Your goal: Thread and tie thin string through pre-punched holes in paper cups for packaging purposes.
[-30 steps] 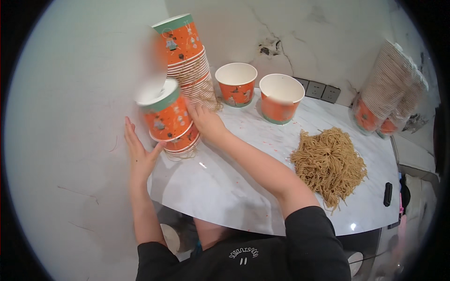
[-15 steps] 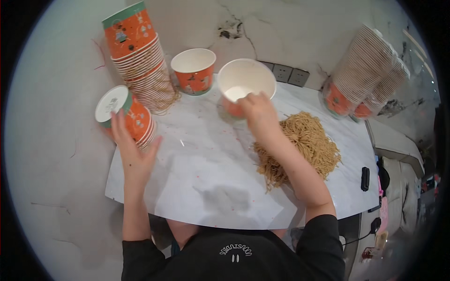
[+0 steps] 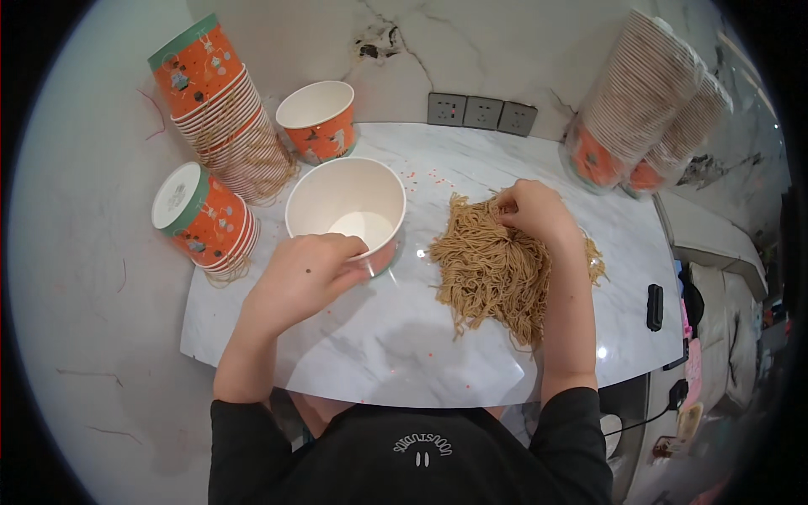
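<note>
A paper tub (image 3: pixel 303 202) with a white inside and a pale orange outer wall stands on the table, left of centre. My left hand (image 3: pixel 307 273) grips its near rim, the fingers over the edge and the thumb against the outer wall. The heap of dry tan noodles (image 3: pixel 497 269) lies to the right of the tub. At the far edge of that heap is my right hand (image 3: pixel 536 210), its fingertips closed into the strands and partly hidden by them.
Another orange tub (image 3: pixel 320 130) stands behind. At left are a tall stack of tubs (image 3: pixel 240 126) and a short upside-down stack (image 3: pixel 210 219). Wrapped stacks of tubs (image 3: pixel 635 109) stand back right. Sockets (image 3: pixel 482 112) line the wall; a black object (image 3: pixel 655 307) lies near the right edge.
The tub has come nearer and to the left. My left hand has left the short stack and holds the tub's rim; my right hand has gone from the tub to the noodles.
</note>
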Tool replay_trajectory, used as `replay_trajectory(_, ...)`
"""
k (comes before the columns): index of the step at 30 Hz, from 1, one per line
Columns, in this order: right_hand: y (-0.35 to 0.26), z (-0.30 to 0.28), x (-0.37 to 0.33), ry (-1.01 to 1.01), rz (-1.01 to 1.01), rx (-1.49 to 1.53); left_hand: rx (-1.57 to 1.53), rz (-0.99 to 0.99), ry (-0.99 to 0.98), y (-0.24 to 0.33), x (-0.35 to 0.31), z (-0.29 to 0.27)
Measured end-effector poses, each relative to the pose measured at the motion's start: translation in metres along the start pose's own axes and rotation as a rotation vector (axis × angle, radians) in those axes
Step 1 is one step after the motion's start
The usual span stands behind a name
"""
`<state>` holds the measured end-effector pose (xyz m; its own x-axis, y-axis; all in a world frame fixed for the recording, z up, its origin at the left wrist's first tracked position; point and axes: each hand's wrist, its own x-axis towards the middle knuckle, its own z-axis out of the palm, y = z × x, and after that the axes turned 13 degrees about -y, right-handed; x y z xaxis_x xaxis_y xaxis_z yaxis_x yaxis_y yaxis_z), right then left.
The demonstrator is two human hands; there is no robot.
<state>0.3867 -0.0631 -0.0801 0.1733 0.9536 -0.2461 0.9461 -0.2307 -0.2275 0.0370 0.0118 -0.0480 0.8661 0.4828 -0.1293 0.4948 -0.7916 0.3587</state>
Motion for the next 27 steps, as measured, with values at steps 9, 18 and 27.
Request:
replay_trajectory(9,-0.005,-0.018,-0.017,0.205,-0.014,0.102,0.104,0.090,-0.079,0.036,0.009,-0.034)
replay_trajectory(18,-0.063,0.053,0.003,0.144,-0.047,-0.189,0.067,0.100,-0.081,0.003,0.024,-0.020)
replay_trajectory(27,-0.073,0.024,-0.013,0.151,-0.247,0.149,-0.077,0.294,0.048,-0.003,0.018,-0.038)
